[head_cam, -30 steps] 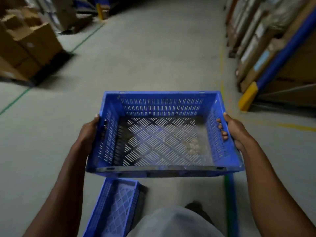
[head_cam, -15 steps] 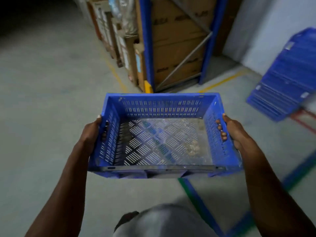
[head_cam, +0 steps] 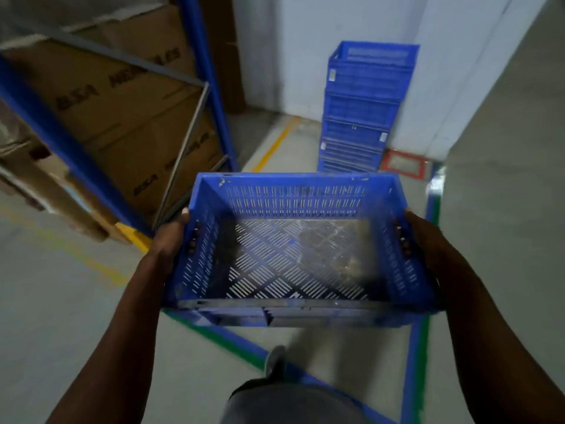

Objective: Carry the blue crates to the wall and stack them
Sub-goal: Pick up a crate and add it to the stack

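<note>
Fingers (head_cam: 192, 240) of the left hand (head_cam: 171, 237) curl through the handle slot on the crate's left wall, thumb up on the rim. The right hand (head_cam: 425, 240) mirrors it on the right wall, fingertips poking inside. Between both hands hangs the blue crate (head_cam: 293, 194), level, held off the floor in front of the body. Beyond its far rim, a stack of blue crates (head_cam: 363, 108) stands against the white wall (head_cam: 305, 41). A rack of cardboard boxes (head_cam: 128, 96) sits left.
</note>
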